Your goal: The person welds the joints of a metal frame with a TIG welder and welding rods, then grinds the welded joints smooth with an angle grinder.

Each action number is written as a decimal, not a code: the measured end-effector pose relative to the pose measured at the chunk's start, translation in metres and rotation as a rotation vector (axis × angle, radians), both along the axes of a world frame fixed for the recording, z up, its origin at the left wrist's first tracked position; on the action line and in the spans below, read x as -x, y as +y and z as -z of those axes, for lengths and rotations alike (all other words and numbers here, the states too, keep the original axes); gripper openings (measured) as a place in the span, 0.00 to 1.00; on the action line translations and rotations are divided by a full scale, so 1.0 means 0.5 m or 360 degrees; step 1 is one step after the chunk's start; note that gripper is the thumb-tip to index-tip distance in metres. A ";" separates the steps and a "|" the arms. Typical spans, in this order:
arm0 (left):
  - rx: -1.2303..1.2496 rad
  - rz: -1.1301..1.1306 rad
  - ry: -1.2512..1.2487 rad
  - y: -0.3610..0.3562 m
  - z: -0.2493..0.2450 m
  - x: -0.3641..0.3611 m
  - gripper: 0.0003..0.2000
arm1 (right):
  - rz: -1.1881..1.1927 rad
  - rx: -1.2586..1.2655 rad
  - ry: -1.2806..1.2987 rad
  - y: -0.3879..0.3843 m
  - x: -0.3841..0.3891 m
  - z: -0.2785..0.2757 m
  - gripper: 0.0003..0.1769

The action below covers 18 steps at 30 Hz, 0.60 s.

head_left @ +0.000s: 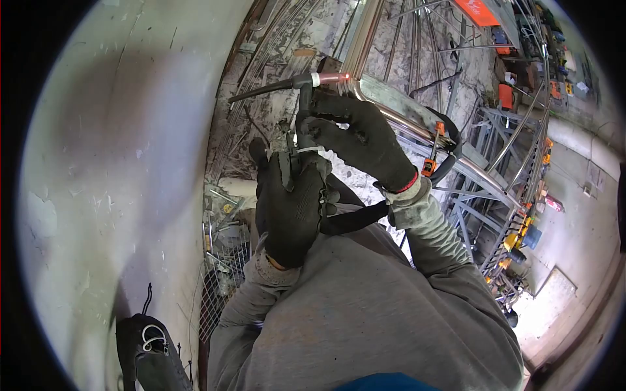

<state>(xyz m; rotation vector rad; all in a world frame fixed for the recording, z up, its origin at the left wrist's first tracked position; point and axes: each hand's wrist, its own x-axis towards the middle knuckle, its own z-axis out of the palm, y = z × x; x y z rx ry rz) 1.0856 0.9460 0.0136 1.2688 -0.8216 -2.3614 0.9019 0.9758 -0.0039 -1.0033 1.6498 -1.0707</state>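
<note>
A TIG welding torch (304, 96) is held in front of my body, with a long black back cap, a white ring and a reddish nozzle. A small bright glow shows at the nozzle's tip, beside the bend of several shiny metal tubes (365, 39). My right hand (368, 140), in a black glove, is closed with its fingertips at the torch handle. Lower down, my left hand (290, 212), also gloved, is closed around the handle's lower part, by a white strap (311, 149). The gloves hide part of the grip.
A pale, peeling wall or panel (117, 163) rises close on my left. Metal rods (414, 52) lie beyond the torch. To the right are a metal frame (482, 215), orange clamps (428, 167) and a black loop (450, 146). Wire mesh (218, 293) lies below my left arm.
</note>
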 end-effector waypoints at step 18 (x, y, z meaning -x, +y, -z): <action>0.0706 0.0050 -0.0186 0.018 0.000 0.012 0.07 | 0.0126 0.0133 -0.0013 0.009 -0.006 0.002 0.16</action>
